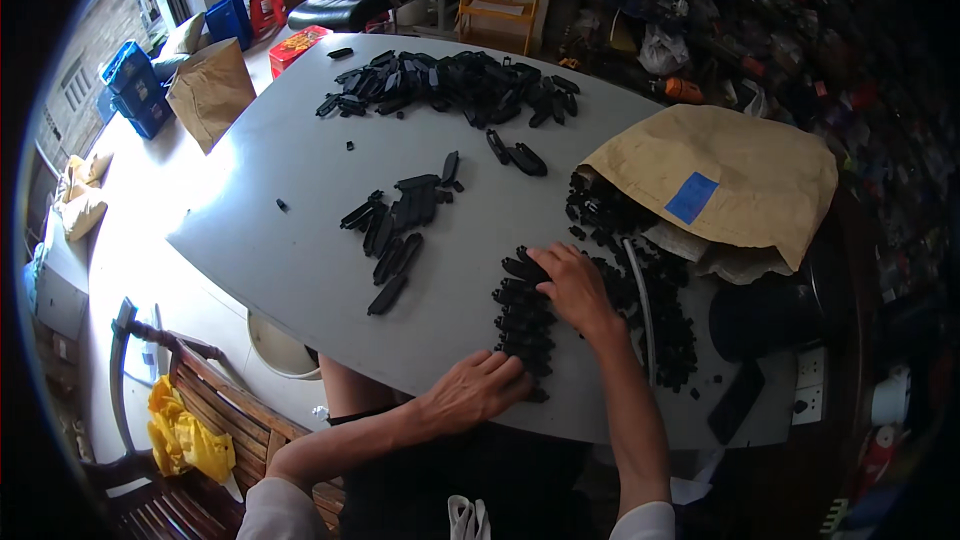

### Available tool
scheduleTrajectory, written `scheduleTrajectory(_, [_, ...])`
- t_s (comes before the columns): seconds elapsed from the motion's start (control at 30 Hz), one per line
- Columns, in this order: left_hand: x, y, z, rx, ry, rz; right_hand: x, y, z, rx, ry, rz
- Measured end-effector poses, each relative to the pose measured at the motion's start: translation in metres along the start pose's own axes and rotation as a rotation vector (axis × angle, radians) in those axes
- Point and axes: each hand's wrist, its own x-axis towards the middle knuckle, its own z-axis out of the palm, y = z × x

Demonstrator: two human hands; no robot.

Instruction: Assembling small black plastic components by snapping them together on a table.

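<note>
A row of long black plastic parts (523, 318) lies side by side on the grey table in front of me, running away from the near edge. At the row's near end my left hand (475, 390) is closed, its bent fingers pressed on a black part; its fingertips are partly hidden. My right hand (575, 285) is at the far end, thumb and fingers closed on the last black part (522, 266). To the right of the row lies a heap of small black pieces (670, 325), partly behind my right hand and forearm.
A large brown paper bag (730, 180) lies on the right, its mouth over small black pieces. A pale strip (638, 300) crosses the heap. More long parts lie in a loose group (410, 208) and a big far pile (450, 80). A dark phone-like slab (737, 402) rests near the right edge.
</note>
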Motion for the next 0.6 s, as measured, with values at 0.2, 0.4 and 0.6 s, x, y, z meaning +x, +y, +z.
scheduleTrajectory(0.2, [-0.015,-0.006,0.0,0.014,0.026,0.044,-0.005,-0.009,0.004,-0.064,0.014,0.033])
scheduleTrajectory(0.4, [-0.041,-0.027,-0.01,-0.037,-0.015,0.017,-0.01,-0.022,0.013,-0.164,-0.005,0.113])
scheduleTrajectory(0.6, [-0.068,-0.059,-0.031,-0.26,0.0,-0.193,-0.026,-0.037,0.025,-0.237,0.027,0.274])
